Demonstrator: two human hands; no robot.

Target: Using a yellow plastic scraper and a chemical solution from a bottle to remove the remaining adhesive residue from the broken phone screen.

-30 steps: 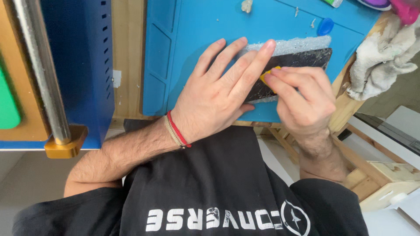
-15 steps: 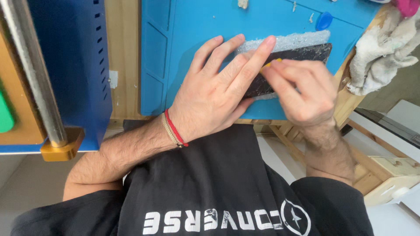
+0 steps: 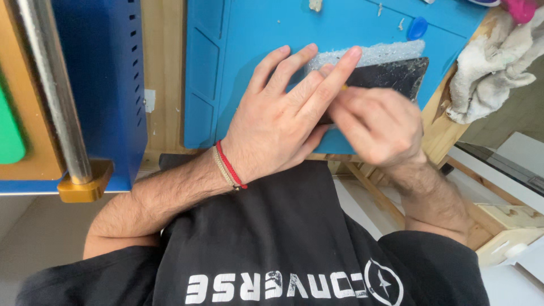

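- The left hand [image 3: 277, 122] lay flat and spread, palm down, on the blue work mat [image 3: 249, 51]; its fingers [image 3: 334, 76] pressed onto the near end of a dark flat panel with cracked glass [image 3: 396, 76]; it gripped nothing, only held the panel down.
- The right hand [image 3: 377, 124] was curled and blurred, just beside the left fingers and over the panel's near edge; it pinched a small yellow-orange tool [image 3: 343, 87], of which only a sliver showed; whether the tip touched the panel could not be told.
- The panel rested on the mat toward its right side, partly hidden under both hands; a whitish, crumbled strip [image 3: 379, 54] ran along its far edge.
- A red cord bracelet [image 3: 231, 165] and a pale one beside it circled the left wrist.
- A small blue pick [image 3: 417, 27] lay on the mat beyond the panel; pale scraps [image 3: 315, 4] were scattered farther up.
- The mat sat on a wooden bench [image 3: 164, 73]; a crumpled white cloth [image 3: 487, 68] lay at the bench's right corner, well apart from the hands.
- On the left stood a blue perforated metal housing [image 3: 105, 85]; a steel rod [image 3: 54, 90] ended in a brass-coloured block [image 3: 85, 184] in front of it.
- The person's black shirt [image 3: 272, 249] filled the lower view.
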